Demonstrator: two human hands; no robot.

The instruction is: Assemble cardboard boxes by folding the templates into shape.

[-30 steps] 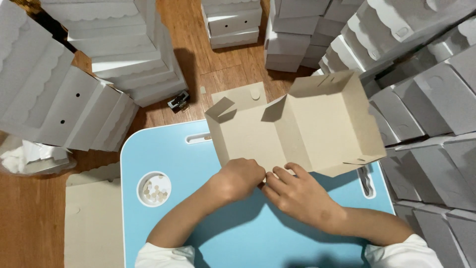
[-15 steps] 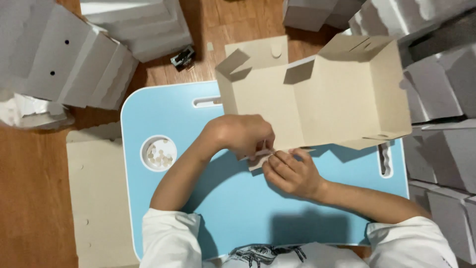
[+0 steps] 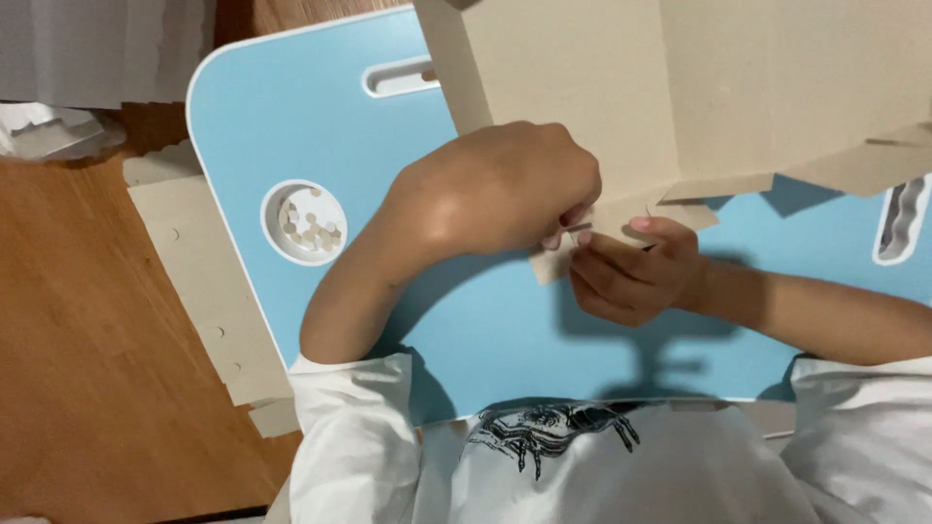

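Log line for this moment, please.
left hand: pinching flap of cardboard box | right hand: pinching same flap | box over blue table

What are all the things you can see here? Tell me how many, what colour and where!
cardboard box: one, brown, partly folded, top right over the table
cardboard tab: one, brown, at the box's lower edge, pinched between both hands
table: one, light blue with white rim, centre
round cup hole: one, white, left part of the table
paper dots: many, pale, inside the round cup hole
flat cardboard sheets: a few, beige, on the floor left of the table
wooden floor: brown, left side
grey folded boxes: several, top left corner
white shirt: one, black print, bottom
left hand: on the tab
right hand: on the tab
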